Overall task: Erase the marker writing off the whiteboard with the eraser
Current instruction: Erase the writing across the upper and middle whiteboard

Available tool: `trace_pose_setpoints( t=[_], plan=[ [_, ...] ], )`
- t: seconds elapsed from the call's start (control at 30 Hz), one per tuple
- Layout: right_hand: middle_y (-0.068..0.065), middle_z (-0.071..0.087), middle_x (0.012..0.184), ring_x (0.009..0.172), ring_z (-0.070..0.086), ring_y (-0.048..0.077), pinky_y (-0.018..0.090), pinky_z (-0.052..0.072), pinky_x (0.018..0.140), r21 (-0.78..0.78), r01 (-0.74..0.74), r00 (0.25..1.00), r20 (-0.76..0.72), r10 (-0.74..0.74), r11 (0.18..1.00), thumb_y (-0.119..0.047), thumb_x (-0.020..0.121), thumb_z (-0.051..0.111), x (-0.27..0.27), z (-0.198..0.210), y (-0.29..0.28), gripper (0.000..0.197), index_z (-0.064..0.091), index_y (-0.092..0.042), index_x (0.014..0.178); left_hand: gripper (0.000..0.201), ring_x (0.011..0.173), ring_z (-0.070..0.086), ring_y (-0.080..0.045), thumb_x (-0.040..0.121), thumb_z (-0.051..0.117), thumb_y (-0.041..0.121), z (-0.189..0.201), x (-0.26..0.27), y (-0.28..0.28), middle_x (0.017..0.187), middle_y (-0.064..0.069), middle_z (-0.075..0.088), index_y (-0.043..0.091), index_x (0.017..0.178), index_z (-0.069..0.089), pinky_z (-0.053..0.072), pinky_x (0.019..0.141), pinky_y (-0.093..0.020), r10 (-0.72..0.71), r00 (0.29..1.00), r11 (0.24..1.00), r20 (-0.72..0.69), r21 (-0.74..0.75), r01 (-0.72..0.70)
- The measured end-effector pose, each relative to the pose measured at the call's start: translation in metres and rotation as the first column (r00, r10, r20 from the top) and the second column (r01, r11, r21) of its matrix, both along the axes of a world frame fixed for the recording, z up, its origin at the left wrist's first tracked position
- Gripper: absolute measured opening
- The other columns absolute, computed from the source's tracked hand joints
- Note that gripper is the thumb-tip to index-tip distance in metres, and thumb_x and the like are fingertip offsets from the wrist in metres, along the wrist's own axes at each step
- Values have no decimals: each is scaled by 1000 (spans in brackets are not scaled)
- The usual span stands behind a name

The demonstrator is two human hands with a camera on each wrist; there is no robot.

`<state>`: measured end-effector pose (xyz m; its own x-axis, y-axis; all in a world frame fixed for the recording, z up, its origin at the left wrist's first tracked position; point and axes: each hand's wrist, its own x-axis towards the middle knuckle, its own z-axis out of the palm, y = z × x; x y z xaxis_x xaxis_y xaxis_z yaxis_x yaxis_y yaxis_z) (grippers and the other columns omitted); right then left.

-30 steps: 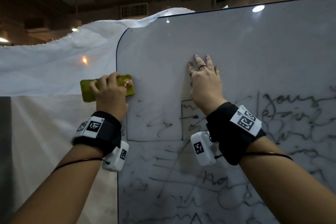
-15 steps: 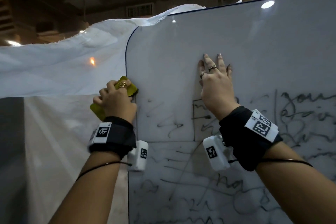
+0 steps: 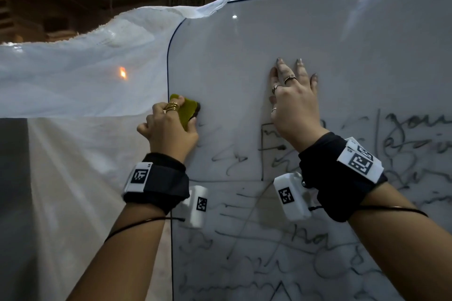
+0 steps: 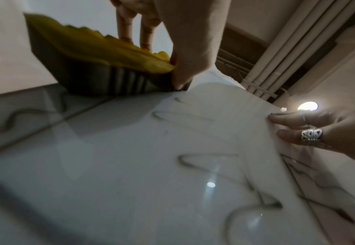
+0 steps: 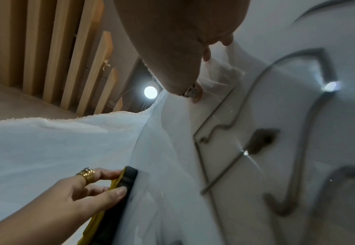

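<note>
Rumpled white cloth sheet (image 3: pixel 80 80) hanging just past the left edge of the glossy white whiteboard (image 3: pixel 318 39), rounded dark-trimmed corner up top. Left hand (image 3: pixel 168 129) curled round the yellow-backed eraser with a dark felt pad (image 3: pixel 187 111), pressed flat right by that left edge, just above the topmost grey marker scribbles (image 3: pixel 305 234). Right hand (image 3: pixel 294 102) spread flat on the board further right, fingers straight, heel of the palm covering part of a drawn box. Striped felt layers only visible from the left wrist view (image 4: pixel 118 79); right wrist view catches the pad edge-on (image 5: pixel 128 179) plus wooden slats (image 5: pixel 46 49) overhead.
</note>
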<state>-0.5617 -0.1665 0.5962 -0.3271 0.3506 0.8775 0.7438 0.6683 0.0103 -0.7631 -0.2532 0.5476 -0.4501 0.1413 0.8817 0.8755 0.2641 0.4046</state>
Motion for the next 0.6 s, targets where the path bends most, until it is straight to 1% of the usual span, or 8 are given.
trace_pose_setpoints(
  t=[0.07, 0.17, 0.23, 0.3, 0.43, 0.53, 0.6],
  plan=[
    [0, 9, 159, 146, -1, 33, 53, 0, 115, 22, 3, 1000, 4, -3, 1000, -5, 93, 44, 1, -2, 4, 56, 30, -10, 147, 46, 108, 51, -35, 83, 66, 35, -9, -5, -1, 123, -12, 51, 24, 127, 57, 25, 91, -38, -20, 1000, 1000, 16, 16, 20],
    [-3, 4, 160, 146, -3, 30, 50, 0, 115, 20, 15, 1000, 25, -15, 1000, -4, 95, 42, 4, -2, 4, 58, 24, -14, 150, 45, 106, 52, -36, 82, 68, 35, -30, -12, -5, 120, -13, 52, 23, 124, 59, 26, 92, -39, -38, 998, 999, 47, 18, 37],
    [-3, 3, 160, 146, -5, 30, 50, 0, 116, -9, 15, 999, 37, -15, 1000, -3, 95, 40, 5, -1, 0, 56, 26, -14, 149, 45, 105, 53, -37, 81, 68, 36, -38, -13, -8, 118, -14, 53, 22, 123, 60, 26, 91, -40, -25, 999, 1000, 48, -10, 25],
    [-3, 3, 160, 146, -6, 31, 51, 0, 116, -32, 15, 999, 30, -14, 999, -2, 92, 41, 3, 0, -5, 56, 31, -12, 147, 45, 106, 52, -36, 82, 66, 37, -32, -12, -11, 118, -14, 53, 22, 123, 59, 26, 92, -40, -3, 999, 999, 47, -38, 5],
    [-3, 2, 160, 146, -8, 31, 53, -1, 116, -64, 17, 1000, 6, -16, 998, -6, 96, 36, -3, -1, -8, 48, 36, -11, 144, 44, 107, 52, -39, 84, 60, 39, 1, -13, -10, 118, -17, 53, 25, 126, 57, 26, 95, -42, 49, 998, 999, 42, -11, -49],
    [-2, 2, 160, 146, -7, 31, 53, -2, 116, -47, 5, 1000, -11, -6, 999, -4, 95, 36, -3, -2, -5, 51, 33, -11, 146, 45, 108, 52, -39, 85, 57, 40, 23, -18, -9, 120, -17, 53, 26, 128, 56, 26, 97, -41, 47, 997, 999, 62, -5, -47],
    [-1, 3, 160, 146, -7, 31, 52, -3, 116, -26, 1, 1000, -20, -1, 1000, -2, 95, 37, -4, -4, -1, 55, 29, -11, 148, 45, 107, 53, -39, 84, 59, 40, 22, -20, -10, 118, -17, 54, 27, 127, 57, 27, 96, -41, 30, 996, 1000, 87, 1, -30]
  ],
)
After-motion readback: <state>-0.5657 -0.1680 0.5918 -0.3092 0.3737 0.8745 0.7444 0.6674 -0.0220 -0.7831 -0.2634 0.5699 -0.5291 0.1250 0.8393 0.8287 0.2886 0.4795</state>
